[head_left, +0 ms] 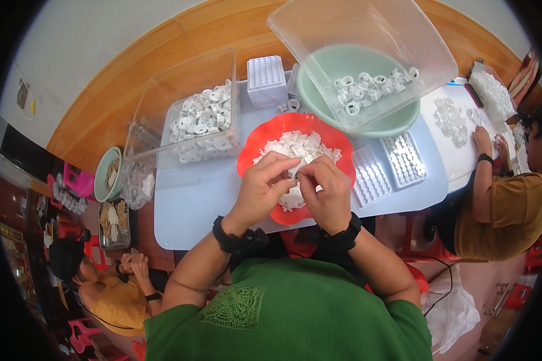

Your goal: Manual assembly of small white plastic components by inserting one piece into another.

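Observation:
Over a red scalloped bowl (246, 157), my left hand (261, 188) and my right hand (327, 191) meet with their fingertips pinched together. Between them is a small white plastic piece (294, 172), mostly covered by the fingers. Many small white plastic pieces (301, 143) are heaped in the bowl below, and both hands hide part of the heap. Just right of the bowl lie a clear tray with rows of round pockets (371, 178) and a second tray (404, 157) holding rows of small silvery round parts.
A clear bin (238, 129) of white round parts stands left. Behind are stacked white trays (266, 87) and a green basin (397, 123), with a tilted clear bin (379, 36) in it. One person (494, 204) handles clear parts at right; another person (117, 289) sits at left.

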Available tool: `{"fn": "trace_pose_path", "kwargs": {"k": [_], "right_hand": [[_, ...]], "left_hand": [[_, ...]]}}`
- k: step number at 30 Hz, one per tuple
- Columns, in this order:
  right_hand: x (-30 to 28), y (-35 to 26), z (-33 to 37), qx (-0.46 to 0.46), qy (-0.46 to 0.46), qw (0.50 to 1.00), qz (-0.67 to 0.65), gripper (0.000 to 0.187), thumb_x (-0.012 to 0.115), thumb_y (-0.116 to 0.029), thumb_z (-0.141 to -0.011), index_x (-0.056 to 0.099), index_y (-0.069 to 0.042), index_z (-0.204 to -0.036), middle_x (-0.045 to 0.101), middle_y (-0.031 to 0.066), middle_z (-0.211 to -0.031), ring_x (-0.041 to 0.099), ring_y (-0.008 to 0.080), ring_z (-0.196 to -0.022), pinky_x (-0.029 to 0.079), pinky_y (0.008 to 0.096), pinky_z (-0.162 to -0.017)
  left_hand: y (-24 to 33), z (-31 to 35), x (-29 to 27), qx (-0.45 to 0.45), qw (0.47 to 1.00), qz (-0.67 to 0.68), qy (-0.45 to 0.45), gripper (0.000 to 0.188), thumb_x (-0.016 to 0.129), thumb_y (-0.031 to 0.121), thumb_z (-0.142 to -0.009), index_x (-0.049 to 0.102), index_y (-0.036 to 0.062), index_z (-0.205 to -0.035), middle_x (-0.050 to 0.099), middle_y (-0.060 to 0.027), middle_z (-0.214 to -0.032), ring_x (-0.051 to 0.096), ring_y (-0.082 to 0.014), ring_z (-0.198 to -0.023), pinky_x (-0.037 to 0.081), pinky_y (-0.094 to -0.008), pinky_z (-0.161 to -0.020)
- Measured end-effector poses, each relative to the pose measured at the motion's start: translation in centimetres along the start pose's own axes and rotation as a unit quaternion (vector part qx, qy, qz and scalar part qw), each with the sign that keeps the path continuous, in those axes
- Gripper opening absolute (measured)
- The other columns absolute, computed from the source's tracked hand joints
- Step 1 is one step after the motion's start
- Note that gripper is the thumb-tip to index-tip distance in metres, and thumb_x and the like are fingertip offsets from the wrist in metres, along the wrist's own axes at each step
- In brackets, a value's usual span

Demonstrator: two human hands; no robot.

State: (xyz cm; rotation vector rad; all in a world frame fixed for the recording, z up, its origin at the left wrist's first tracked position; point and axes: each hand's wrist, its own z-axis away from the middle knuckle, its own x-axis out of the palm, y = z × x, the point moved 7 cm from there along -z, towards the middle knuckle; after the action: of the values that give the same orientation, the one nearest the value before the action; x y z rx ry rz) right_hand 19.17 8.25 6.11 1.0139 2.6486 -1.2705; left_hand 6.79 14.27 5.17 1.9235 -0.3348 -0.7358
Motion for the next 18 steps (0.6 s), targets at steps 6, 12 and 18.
{"fn": "trace_pose_path", "kwargs": {"k": [6, 12, 18], "right_hand": [[-0.6, -0.8, 0.3, -0.002, 0.042, 0.999, -0.013, 0.013, 0.065, 0.006, -0.074, 0.059, -0.002, -0.082, 0.057, 0.0102, -0.075, 0.059, 0.0246, -0.059, 0.046, 0.0332, -0.052], [-0.1, -0.7, 0.6, 0.012, 0.022, 0.996, -0.085, 0.014, 0.064, 0.007, -0.074, 0.058, -0.002, -0.084, 0.056, 0.0102, -0.077, 0.059, 0.0248, -0.06, 0.046, 0.0329, -0.052], [0.2, -0.7, 0.2, -0.034, -0.005, 0.997, -0.067, 0.014, 0.064, 0.004, -0.075, 0.054, -0.003, -0.082, 0.053, 0.0097, -0.075, 0.058, 0.0258, -0.059, 0.045, 0.034, -0.052]], "left_hand": [[1.7, 0.2, 0.1, 0.034, 0.997, -0.057, 0.037, 0.041, 0.063, -0.009, -0.076, 0.062, -0.0003, -0.116, 0.059, -0.0104, -0.1, 0.059, -0.0182, -0.078, 0.049, -0.0267, -0.068], [2.4, 0.8, 0.1, 0.07, 0.994, -0.08, 0.037, 0.042, 0.06, -0.012, -0.078, 0.061, -0.001, -0.118, 0.055, -0.0084, -0.102, 0.054, -0.0124, -0.077, 0.049, -0.0228, -0.064], [2.0, 1.1, 0.0, 0.062, 0.996, -0.052, 0.027, 0.041, 0.06, -0.01, -0.08, 0.061, -0.0008, -0.12, 0.055, -0.0087, -0.103, 0.054, -0.0134, -0.078, 0.049, -0.0232, -0.066]]}}
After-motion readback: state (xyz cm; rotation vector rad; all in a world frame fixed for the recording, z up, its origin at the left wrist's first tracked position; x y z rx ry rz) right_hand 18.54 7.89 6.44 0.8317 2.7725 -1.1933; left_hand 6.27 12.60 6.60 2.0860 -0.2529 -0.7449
